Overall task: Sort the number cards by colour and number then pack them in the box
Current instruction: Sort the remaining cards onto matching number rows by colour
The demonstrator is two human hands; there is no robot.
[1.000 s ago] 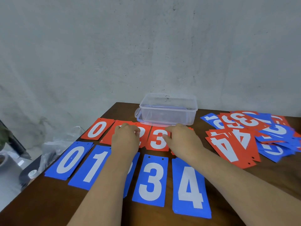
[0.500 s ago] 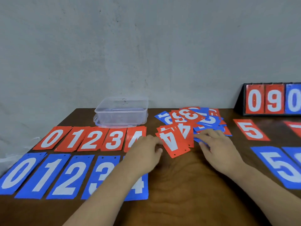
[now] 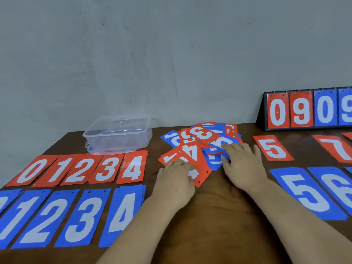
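A mixed pile of red and blue number cards (image 3: 203,138) lies at the middle of the brown table (image 3: 219,216). My left hand (image 3: 177,176) rests with its fingers on a red 4 card (image 3: 196,157) at the pile's near left. My right hand (image 3: 242,164) touches blue cards at the pile's near right with spread fingers. On the left lie a red row from 0 (image 3: 31,170) to 4 (image 3: 133,167) and a blue row below it ending in 4 (image 3: 123,214). The clear plastic box (image 3: 118,136) stands behind the red row.
To the right lie a red 5 (image 3: 273,148), a red 7 (image 3: 337,149), a blue 5 (image 3: 304,191) and a blue 6 (image 3: 339,187). A black flip scoreboard (image 3: 308,109) stands at the back right against the grey wall.
Both hands left the red 2 and 3 cards in the left rows and moved right onto the mixed pile. The view swung right, bringing the scoreboard and the 5, 6 and 7 cards into sight.
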